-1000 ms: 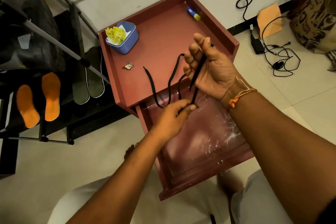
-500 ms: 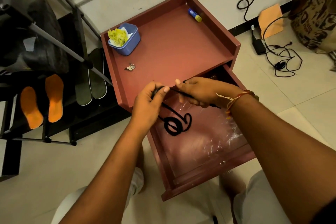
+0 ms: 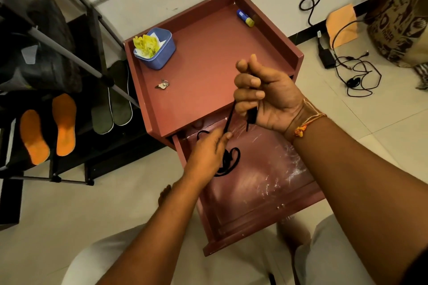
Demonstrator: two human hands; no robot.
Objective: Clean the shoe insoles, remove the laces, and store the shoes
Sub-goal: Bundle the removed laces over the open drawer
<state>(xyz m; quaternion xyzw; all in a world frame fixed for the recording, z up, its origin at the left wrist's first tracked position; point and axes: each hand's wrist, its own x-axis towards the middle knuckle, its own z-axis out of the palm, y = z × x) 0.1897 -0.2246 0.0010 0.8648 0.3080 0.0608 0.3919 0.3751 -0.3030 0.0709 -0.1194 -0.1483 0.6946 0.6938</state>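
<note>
fingers [image 3: 249,81] of the right hand [image 3: 271,97] are curled in tight round the black lace [image 3: 229,120], which looks wound about them, with a short end poking out below the palm. the left hand [image 3: 206,151] pinches the same lace between thumb and forefinger lower down, so a taut stretch runs between the two. a loose black coil [image 3: 232,161] lies on the floor of the open drawer [image 3: 266,194], partly under the left hand, and i can't tell if it's the tail of this lace or a second one. my worry is the winding: if the pull from the left goes slack, the turns could slide off the fingertips and the bundle spring apart. pull too hard and they'd bind on the fingers and not come off clean. the hanging part could also snag in that coil, or catch on the front lip of the cabinet [image 3: 208,60], and knot up. the right hand is held up over the cabinet's front edge, palm turned towards the person. the left sits lower over the back of the drawer, back of the hand up, forearm reaching in from below. orange insoles [image 3: 63,125] stand on the rack [image 3: 76,61] to the left beside green shoes [image 3: 112,109], so to my eye the laces are what's left.
</note>
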